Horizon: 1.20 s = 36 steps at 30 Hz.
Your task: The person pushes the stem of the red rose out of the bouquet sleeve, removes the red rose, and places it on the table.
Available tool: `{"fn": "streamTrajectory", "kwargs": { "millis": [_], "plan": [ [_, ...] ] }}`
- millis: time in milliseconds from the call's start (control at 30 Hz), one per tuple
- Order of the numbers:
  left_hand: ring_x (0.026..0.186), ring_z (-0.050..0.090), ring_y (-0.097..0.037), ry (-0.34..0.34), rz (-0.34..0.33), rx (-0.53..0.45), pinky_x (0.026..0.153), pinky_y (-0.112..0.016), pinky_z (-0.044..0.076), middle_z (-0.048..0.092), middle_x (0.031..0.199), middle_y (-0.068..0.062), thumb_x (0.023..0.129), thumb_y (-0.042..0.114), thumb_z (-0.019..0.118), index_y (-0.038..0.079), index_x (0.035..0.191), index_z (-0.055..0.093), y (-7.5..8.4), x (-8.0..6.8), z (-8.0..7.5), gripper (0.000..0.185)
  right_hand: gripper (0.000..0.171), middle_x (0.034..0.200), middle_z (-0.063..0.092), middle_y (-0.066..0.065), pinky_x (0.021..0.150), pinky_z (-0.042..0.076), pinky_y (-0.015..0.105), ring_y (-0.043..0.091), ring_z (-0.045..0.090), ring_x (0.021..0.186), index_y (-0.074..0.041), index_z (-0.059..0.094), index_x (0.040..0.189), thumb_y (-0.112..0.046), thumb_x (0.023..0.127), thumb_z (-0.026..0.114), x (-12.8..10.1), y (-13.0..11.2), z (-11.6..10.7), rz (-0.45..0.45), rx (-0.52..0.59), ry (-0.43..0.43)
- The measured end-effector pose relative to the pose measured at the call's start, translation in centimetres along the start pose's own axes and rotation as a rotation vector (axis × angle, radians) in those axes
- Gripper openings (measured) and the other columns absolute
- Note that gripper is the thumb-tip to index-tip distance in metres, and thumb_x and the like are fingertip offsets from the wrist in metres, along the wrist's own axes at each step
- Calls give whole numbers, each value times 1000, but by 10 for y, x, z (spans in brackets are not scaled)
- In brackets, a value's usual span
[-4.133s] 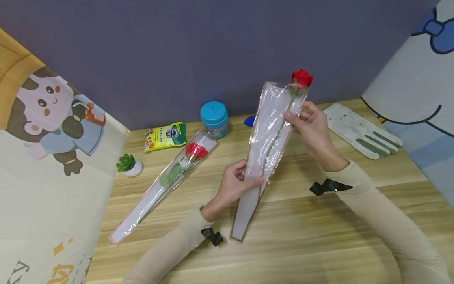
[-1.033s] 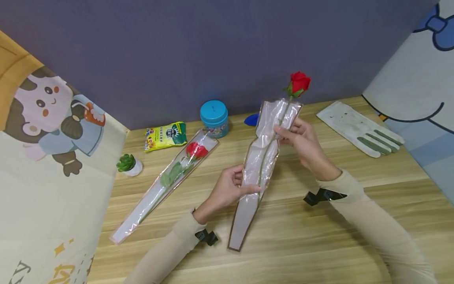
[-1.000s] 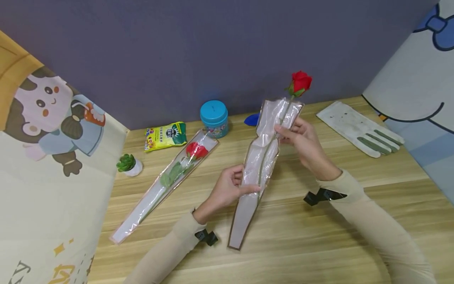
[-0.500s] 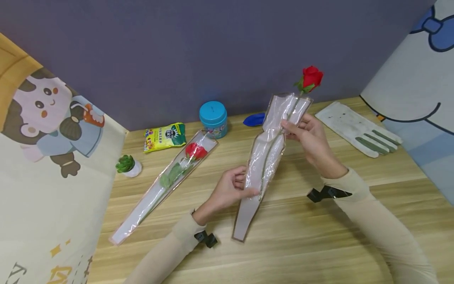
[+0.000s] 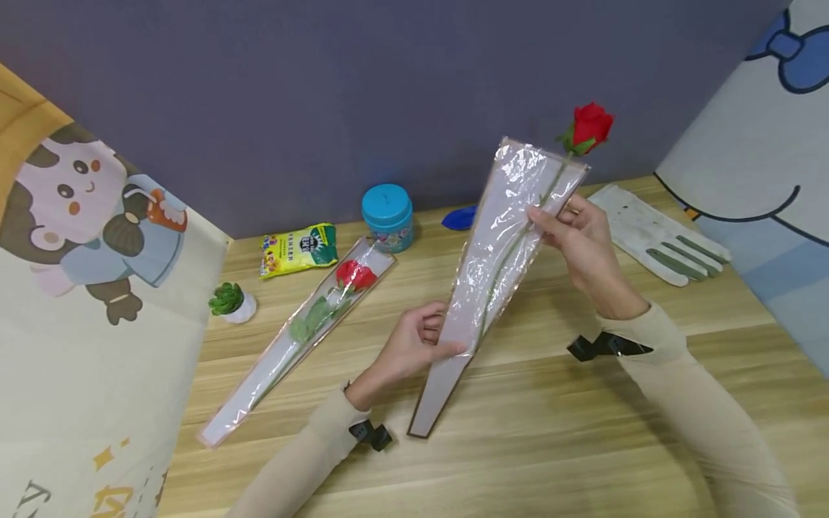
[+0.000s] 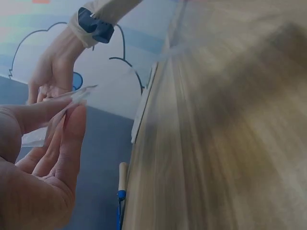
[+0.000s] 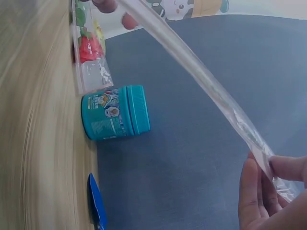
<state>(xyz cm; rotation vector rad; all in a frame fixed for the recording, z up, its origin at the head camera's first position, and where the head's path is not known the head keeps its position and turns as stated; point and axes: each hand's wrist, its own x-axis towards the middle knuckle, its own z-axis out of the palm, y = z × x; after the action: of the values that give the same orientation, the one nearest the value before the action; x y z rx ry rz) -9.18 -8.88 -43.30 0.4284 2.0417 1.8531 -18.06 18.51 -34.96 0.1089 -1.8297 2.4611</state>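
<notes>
Rose sleeve (image 5: 501, 237) looks light, crinkly, slippery; left hand (image 5: 414, 349) pinches its narrow end, right hand (image 5: 579, 237) grips the stem through film.

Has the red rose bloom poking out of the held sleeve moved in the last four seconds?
Yes. The rose bloom has shifted right and slightly up, farther from the teal jar.

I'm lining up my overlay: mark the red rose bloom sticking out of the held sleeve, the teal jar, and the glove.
red rose bloom (image 5: 591, 125), head view, middle of the petals.
teal jar (image 7: 115, 119), right wrist view, on its labelled side wall.
glove (image 5: 648, 226), head view, on the palm area.
</notes>
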Motion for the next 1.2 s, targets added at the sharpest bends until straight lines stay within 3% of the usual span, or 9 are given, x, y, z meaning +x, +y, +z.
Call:
{"fn": "streamTrajectory", "kwargs": {
  "millis": [233,533,667,933,1200],
  "plan": [
    [86,71,-3,-34,1,-34,73,-19,61,72,120,-31,82,-7,81,-6,133,60,5,6,1,55,15,87,81,-5,66,60,17,6,72,74,-10,71,106,-5,93,77,-3,-2,1,6,-42,-2],
    [86,70,-1,109,112,-24,79,-18,61,72,117,-33,85,-6,78,-7,130,62,25,25,-1,48,16,86,80,-5,70,64,20,6,75,77,-10,69,107,-3,94,75,-11,4,9,20,-82,-48],
    [89,71,-3,132,125,-43,79,-19,61,72,119,-32,86,-4,78,-6,130,62,33,33,-1,47,18,85,80,-7,67,63,20,4,74,74,-11,68,108,-2,94,74,-14,10,12,26,-113,-66],
    [85,75,-8,133,120,-105,76,-25,65,72,117,-34,84,-9,77,-8,128,61,32,41,2,47,18,88,81,-7,66,64,23,6,74,71,-10,68,108,-8,93,78,-17,18,16,24,-146,-95],
    [80,74,-8,163,84,-40,73,-31,66,76,111,-29,81,-4,83,-3,127,65,29,38,4,50,21,92,81,-8,70,65,25,7,75,77,-9,68,116,-4,96,72,-17,23,16,32,-160,-127]
  ]
}}
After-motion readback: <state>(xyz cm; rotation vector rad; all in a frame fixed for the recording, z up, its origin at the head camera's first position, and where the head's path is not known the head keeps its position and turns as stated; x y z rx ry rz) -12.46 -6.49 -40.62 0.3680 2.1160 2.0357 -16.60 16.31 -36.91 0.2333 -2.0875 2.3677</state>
